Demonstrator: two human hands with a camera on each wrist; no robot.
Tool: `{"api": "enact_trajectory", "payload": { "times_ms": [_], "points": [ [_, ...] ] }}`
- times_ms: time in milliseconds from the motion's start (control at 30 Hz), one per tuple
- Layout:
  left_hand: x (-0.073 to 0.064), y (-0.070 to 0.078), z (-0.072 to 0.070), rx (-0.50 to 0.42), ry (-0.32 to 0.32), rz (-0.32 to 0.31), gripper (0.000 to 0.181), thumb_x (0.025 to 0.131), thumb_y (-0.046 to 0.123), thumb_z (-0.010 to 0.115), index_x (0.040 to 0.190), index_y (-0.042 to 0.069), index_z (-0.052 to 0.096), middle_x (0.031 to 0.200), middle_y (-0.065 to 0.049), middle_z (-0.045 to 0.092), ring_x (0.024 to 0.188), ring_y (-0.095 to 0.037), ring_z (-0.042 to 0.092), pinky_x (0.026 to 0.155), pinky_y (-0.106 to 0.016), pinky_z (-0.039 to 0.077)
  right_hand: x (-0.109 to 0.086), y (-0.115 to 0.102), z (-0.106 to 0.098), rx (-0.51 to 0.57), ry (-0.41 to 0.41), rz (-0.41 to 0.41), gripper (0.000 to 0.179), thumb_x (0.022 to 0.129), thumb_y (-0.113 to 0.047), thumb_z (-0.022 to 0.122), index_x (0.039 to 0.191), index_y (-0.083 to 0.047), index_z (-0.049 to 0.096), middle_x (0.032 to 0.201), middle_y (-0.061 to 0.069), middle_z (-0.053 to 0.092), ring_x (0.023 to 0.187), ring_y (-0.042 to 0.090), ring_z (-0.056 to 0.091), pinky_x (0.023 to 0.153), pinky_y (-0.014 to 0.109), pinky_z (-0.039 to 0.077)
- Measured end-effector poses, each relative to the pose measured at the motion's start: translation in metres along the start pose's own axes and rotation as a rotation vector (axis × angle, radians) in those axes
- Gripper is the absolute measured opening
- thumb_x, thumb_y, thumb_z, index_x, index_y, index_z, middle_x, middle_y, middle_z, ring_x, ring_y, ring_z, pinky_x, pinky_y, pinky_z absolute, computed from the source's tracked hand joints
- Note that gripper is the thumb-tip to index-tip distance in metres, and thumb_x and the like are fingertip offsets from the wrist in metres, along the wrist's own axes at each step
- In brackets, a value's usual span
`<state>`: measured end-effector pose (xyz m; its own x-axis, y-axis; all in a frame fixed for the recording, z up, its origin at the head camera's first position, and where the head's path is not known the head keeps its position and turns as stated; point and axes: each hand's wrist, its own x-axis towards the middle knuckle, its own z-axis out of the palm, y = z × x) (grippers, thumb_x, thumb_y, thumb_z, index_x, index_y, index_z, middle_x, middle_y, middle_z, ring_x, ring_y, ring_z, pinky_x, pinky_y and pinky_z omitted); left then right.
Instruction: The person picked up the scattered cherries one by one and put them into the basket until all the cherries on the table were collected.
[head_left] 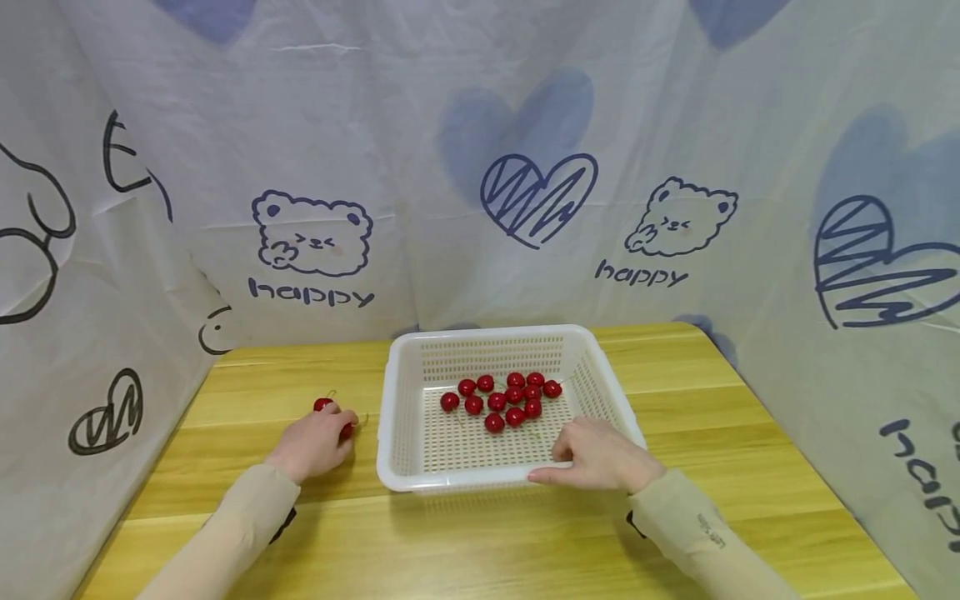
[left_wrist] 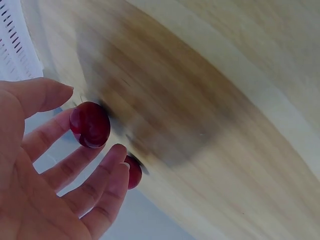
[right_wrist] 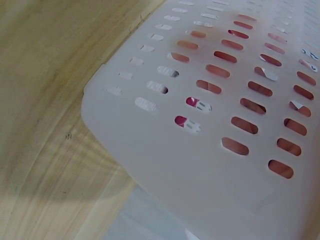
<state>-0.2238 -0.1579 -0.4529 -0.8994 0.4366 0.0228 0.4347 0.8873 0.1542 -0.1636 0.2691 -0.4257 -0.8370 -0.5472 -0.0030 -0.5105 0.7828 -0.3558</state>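
Note:
My left hand (head_left: pixel 318 442) reaches down over the table left of the basket, fingers loosely spread. In the left wrist view, one cherry (left_wrist: pixel 91 125) lies between its thumb and index finger, with a gap showing at the thumb tip. A second cherry (left_wrist: pixel 134 172) sits just past the other fingertips; in the head view this cherry (head_left: pixel 323 404) peeks out above the hand. My right hand (head_left: pixel 600 457) grips the front rim of the white plastic basket (head_left: pixel 480 478), fingers inside and thumb along the rim. Through the slots of the basket wall (right_wrist: pixel 165 145) those fingers show.
Several red cherries (head_left: pixel 497 402) with stems lie in a loose cluster on the basket's slotted floor. The wood-grain table (head_left: pixel 720 467) stretches out around the basket. A printed white cloth (head_left: pixel 420 150) hangs behind and along both sides.

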Motion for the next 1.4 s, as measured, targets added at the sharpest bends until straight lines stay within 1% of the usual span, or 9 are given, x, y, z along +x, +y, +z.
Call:
{"api": "enact_trajectory", "payload": {
  "times_ms": [200,333,433,667,733,867,1067,1267,1400],
  "points": [
    [0.0014,-0.0022,0.0015,-0.015,-0.017,-0.003,0.028,0.086,0.013,0.07,0.113,0.004,0.067,0.105,-0.014,0.064,0.08,-0.025,0.061,0.077,-0.046,0.056,-0.0006,-0.0004,-0.0002,0.004,0.003,0.007,0.062,0.086,-0.069,0.063,0.051,-0.029,0.033,0.047,-0.019,0.019,0.047,-0.001,0.014,0.047,0.019,0.018],
    [0.0028,-0.0022,0.0027,-0.03,-0.047,-0.018,0.031,0.087,0.014,0.071,0.117,0.004,0.066,0.109,-0.015,0.064,0.082,-0.025,0.061,0.078,-0.047,0.057,-0.0006,-0.0009,-0.0006,-0.002,0.006,0.004,0.062,0.087,-0.069,0.063,0.051,-0.029,0.033,0.047,-0.019,0.018,0.047,-0.002,0.014,0.047,0.019,0.017],
    [0.0033,-0.0023,0.0034,-0.031,-0.058,-0.016,0.033,0.087,0.014,0.071,0.118,0.004,0.066,0.11,-0.016,0.064,0.083,-0.026,0.062,0.078,-0.048,0.057,-0.0004,-0.0013,-0.0009,-0.005,0.008,-0.003,0.062,0.087,-0.07,0.062,0.05,-0.029,0.033,0.047,-0.019,0.018,0.047,-0.002,0.013,0.047,0.019,0.017],
    [0.0025,-0.0029,0.0029,-0.027,-0.049,-0.006,0.033,0.085,0.014,0.074,0.116,0.003,0.065,0.105,-0.013,0.064,0.084,-0.026,0.062,0.079,-0.048,0.057,-0.0003,-0.001,-0.0008,0.005,0.006,-0.002,0.062,0.086,-0.069,0.063,0.05,-0.029,0.034,0.046,-0.02,0.019,0.046,-0.004,0.013,0.047,0.019,0.017],
    [0.0027,-0.0038,0.003,-0.025,-0.042,-0.003,0.032,0.085,0.012,0.073,0.114,0.003,0.065,0.101,-0.012,0.063,0.081,-0.024,0.06,0.078,-0.046,0.056,-0.0003,-0.0007,-0.0009,0.008,0.005,0.001,0.062,0.086,-0.069,0.063,0.05,-0.029,0.034,0.046,-0.02,0.019,0.046,-0.003,0.013,0.046,0.019,0.017],
    [0.0025,-0.0048,0.0039,-0.018,-0.03,0.012,0.023,0.083,0.008,0.073,0.105,0.004,0.065,0.093,-0.009,0.06,0.077,-0.022,0.056,0.074,-0.043,0.055,-0.0002,-0.0006,-0.0009,0.01,0.003,0.006,0.062,0.086,-0.07,0.062,0.05,-0.029,0.034,0.046,-0.019,0.019,0.046,-0.003,0.013,0.046,0.019,0.017],
    [0.0016,-0.0052,0.0037,0.0,-0.016,0.034,0.016,0.082,0.006,0.074,0.095,0.006,0.065,0.089,-0.008,0.061,0.076,-0.02,0.058,0.073,-0.041,0.055,-0.0006,-0.0015,-0.0012,0.005,0.003,0.007,0.062,0.086,-0.07,0.063,0.05,-0.029,0.034,0.046,-0.02,0.019,0.046,-0.002,0.014,0.047,0.019,0.017],
    [0.0008,-0.0049,0.0002,-0.013,-0.025,0.021,0.015,0.081,0.004,0.074,0.09,0.007,0.063,0.085,-0.007,0.06,0.071,-0.019,0.056,0.067,-0.039,0.053,-0.0008,-0.0024,-0.0016,0.005,-0.001,0.018,0.062,0.086,-0.07,0.063,0.05,-0.029,0.033,0.046,-0.019,0.019,0.047,-0.001,0.015,0.047,0.019,0.018],
    [0.0,-0.0048,-0.0009,-0.024,-0.028,0.014,0.014,0.081,0.004,0.073,0.088,0.008,0.061,0.082,-0.006,0.058,0.069,-0.018,0.053,0.065,-0.037,0.05,-0.0008,-0.0026,-0.0019,0.007,-0.004,0.027,0.062,0.086,-0.071,0.063,0.05,-0.029,0.032,0.046,-0.019,0.019,0.047,0.0,0.016,0.047,0.019,0.018]
  ]
}}
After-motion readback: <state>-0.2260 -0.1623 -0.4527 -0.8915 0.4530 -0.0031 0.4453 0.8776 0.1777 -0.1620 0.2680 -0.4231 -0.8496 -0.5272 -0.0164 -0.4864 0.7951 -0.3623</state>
